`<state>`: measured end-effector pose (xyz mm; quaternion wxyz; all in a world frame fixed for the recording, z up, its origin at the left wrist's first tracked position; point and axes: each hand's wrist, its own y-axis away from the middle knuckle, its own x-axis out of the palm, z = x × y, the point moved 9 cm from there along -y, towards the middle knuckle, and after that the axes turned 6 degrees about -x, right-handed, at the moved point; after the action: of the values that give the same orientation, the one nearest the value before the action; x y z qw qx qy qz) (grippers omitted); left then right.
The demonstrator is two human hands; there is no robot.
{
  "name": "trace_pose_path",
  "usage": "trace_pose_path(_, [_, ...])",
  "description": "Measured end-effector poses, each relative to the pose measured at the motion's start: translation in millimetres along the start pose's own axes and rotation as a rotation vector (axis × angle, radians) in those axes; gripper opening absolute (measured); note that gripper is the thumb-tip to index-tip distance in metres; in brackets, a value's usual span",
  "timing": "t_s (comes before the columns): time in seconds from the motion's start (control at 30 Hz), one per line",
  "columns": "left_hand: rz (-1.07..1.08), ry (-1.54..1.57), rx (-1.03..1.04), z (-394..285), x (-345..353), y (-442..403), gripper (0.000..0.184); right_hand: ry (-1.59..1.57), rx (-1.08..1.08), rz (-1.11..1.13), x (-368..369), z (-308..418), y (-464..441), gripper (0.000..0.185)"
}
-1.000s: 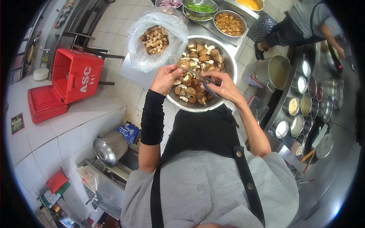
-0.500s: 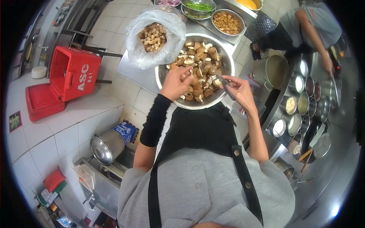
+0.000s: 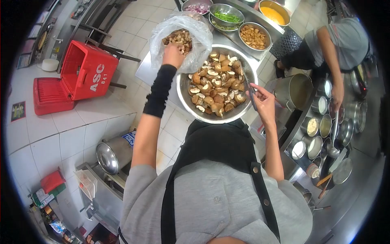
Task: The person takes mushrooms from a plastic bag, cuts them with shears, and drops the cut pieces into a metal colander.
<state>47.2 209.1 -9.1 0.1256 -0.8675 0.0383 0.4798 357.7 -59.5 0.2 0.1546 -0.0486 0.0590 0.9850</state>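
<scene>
My left hand reaches into a clear plastic bag, its fingertips among the brown mushrooms there; whether they grip one is hidden. A wide perforated metal colander beside the bag holds many cut mushrooms with pale insides. Over its right rim, my right hand is closed around the dark handle of a knife, whose blade points away over the mushrooms.
Beyond the colander stand bowls of browned cubes, green vegetables and chopped purple onion. At right, a co-worker's hand holds a ladle over seasoning pots. A red box sits open at left.
My left hand has moved from over the colander into the plastic bag. My right hand keeps the knife at the colander's right side. The co-worker's ladle has come down among the pots.
</scene>
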Motion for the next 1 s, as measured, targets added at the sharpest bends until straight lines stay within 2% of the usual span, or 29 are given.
trace_pose_path(0.07, [0.14,0.039,-0.079,20,19,-23,0.025,0.021,-0.039,0.027,7,-4,-3,0.036])
trace_pose_path(0.17, [0.161,0.148,-0.022,22,48,-39,0.028,0.011,-0.023,0.048,26,19,-1,0.036])
trace_pose_path(0.2, [0.218,0.29,-0.06,20,59,-40,0.027,0.092,-0.018,0.062,28,20,-2,0.036])
trace_pose_path(0.3, [0.227,0.053,-0.076,15,84,-48,0.03,0.014,-0.02,0.069,43,24,-3,0.035])
trace_pose_path(0.37, [0.24,0.012,-0.191,45,116,-61,0.027,-0.038,-0.016,0.08,51,18,-4,0.035])
trace_pose_path(0.53, [0.177,-0.108,-0.285,34,110,-64,0.027,-0.06,-0.054,0.121,63,14,-9,0.036])
trace_pose_path(0.63, [0.216,-0.07,-0.334,46,112,-70,0.027,-0.114,-0.021,0.145,67,24,-9,0.036])
trace_pose_path(0.73, [0.311,-0.158,-0.324,52,127,-73,0.025,-0.069,-0.007,0.169,70,35,-11,0.036])
trace_pose_path(0.83, [0.211,-0.199,-0.279,23,101,-62,0.033,-0.005,-0.052,0.166,72,41,-14,0.036])
trace_pose_path(0.93, [0.214,-0.187,-0.363,30,111,-67,0.032,-0.139,-0.047,0.151,76,37,-15,0.036])
trace_pose_path(1.0, [0.17,-0.129,-0.381,32,114,-69,0.031,-0.079,-0.041,0.172,75,38,-15,0.036])
